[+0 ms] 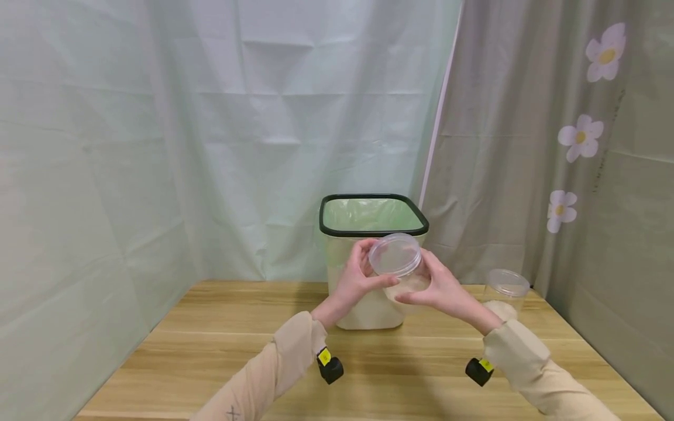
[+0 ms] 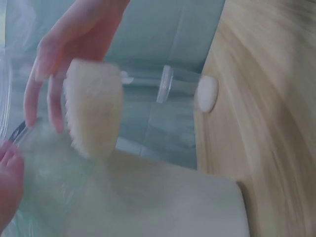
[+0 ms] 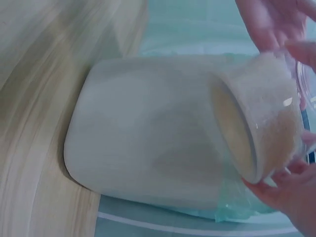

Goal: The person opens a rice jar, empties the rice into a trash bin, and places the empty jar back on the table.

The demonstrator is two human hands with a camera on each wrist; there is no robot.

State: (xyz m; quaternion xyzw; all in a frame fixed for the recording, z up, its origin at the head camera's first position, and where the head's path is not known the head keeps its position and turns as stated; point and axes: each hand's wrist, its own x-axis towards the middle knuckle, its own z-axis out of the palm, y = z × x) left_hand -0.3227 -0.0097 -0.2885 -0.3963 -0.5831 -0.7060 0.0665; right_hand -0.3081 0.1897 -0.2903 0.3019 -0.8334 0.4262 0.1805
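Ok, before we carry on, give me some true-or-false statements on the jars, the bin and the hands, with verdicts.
1. The left hand and right hand both grip the clear jar. True.
2. The clear jar is empty. False: pale contents show inside it.
3. The bin has a black rim. True.
4. The second jar lies on its side. False: it stands upright on the table.
5. In the head view, the bin is left of the second jar. True.
6. Nothing lines the bin. False: a pale green liner shows inside it.
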